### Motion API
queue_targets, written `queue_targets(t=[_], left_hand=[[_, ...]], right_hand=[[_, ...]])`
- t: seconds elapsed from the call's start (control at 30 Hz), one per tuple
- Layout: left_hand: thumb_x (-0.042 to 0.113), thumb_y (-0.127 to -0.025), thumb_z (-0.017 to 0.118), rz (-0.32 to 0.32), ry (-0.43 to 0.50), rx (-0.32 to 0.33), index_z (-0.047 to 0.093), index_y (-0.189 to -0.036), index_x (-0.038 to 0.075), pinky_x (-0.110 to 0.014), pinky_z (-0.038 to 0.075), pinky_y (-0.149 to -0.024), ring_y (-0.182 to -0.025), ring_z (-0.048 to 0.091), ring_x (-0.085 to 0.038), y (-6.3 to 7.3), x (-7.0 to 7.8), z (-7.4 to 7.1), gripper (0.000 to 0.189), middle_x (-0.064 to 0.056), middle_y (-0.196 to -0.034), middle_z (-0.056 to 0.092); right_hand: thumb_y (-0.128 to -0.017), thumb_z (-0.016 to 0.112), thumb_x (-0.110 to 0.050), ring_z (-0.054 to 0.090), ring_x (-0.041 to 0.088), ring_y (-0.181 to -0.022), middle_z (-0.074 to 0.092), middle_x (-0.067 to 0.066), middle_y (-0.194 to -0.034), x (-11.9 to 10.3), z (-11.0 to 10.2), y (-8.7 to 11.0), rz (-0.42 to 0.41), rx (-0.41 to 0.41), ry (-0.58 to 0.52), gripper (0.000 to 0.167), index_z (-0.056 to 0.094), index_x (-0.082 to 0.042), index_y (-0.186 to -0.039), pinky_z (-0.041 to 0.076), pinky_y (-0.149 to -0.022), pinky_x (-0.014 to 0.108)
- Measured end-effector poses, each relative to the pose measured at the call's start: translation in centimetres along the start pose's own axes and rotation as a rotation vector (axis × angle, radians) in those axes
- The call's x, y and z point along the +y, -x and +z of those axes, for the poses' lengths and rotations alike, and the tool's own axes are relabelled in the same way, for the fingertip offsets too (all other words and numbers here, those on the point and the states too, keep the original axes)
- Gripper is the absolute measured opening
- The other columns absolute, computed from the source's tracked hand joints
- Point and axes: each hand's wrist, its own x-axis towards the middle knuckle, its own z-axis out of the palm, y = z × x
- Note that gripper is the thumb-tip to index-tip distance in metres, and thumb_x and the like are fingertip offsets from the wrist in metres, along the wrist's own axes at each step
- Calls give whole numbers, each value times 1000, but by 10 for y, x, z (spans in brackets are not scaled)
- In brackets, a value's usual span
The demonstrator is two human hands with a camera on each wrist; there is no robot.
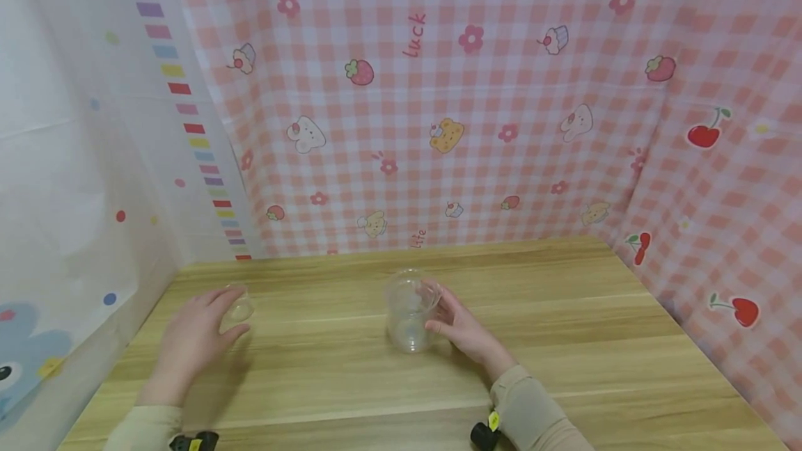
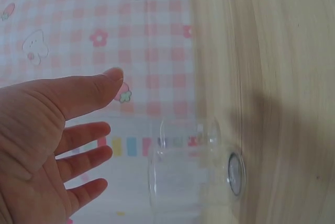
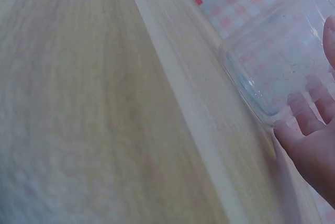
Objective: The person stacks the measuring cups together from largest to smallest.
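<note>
In the head view, a large clear cup (image 1: 410, 329) stands upright near the middle of the wooden table. My right hand (image 1: 466, 336) holds its right side, thumb in front and fingers behind the wall. Through the clear wall (image 3: 272, 51) of the cup, the right wrist view shows some of those fingers. At the left, a smaller clear glass (image 1: 241, 308) with a round base stands partly behind my left hand (image 1: 197, 329). That hand's thumb and fingers are spread apart. A gap separates its fingertips from the glass (image 2: 178, 177) in the left wrist view.
The wooden table (image 1: 351, 388) runs back to a pink checked cloth (image 1: 401, 179) hung behind it. More checked cloth (image 1: 720, 214) hangs at the right, and a white sheet (image 1: 56, 159) with coloured dots at the left. A small black wrist camera (image 1: 484, 435) sits by the right sleeve.
</note>
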Motion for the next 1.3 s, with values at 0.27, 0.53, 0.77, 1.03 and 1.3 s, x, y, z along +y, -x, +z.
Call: queue_targets(t=[0.27, 0.53, 0.77, 1.03, 1.3], left_hand=[[24, -75, 86, -63, 13, -78, 58, -132, 3, -68, 44, -84, -106, 56, -53, 1, -8, -3, 68, -29, -123, 60], [29, -76, 85, -126, 29, -162, 56, -133, -1, -69, 41, -88, -110, 52, -55, -1, -16, -8, 71, -32, -127, 56], [32, -76, 85, -156, 51, -214, 54, -135, -2, -69, 40, -91, -113, 49, -56, -3, -24, -8, 75, -34, -128, 54], [29, -75, 85, -182, 99, -277, 52, -135, -6, -70, 39, -92, -114, 47, -58, -5, -37, -7, 77, -38, -129, 51], [24, -75, 84, -178, 101, -297, 54, -130, -10, -69, 40, -91, -111, 48, -59, -6, -40, -8, 71, -41, -124, 51]], right_hand=[[-96, 61, -2, 20, 41, -146, 24, 23, -159, 0, 0, 0, -7, -7, -12, 73, 20, -6, -157, 16, -116, 57], [-96, 62, -3, 20, 41, -146, 24, 23, -159, -1, 0, 1, 17, 5, 2, 74, 21, -8, -157, 15, -116, 57], [-96, 62, -4, 22, 43, -145, 25, 23, -158, -1, 0, 1, 6, 0, 6, 73, 21, -8, -157, 16, -116, 58], [-96, 62, -5, 22, 43, -145, 24, 23, -159, 0, -1, 2, 8, -1, 19, 74, 21, -9, -157, 17, -116, 57], [-96, 61, -5, 21, 41, -145, 25, 22, -159, 1, -1, 1, 4, 0, 11, 73, 21, -9, -157, 16, -116, 56]])
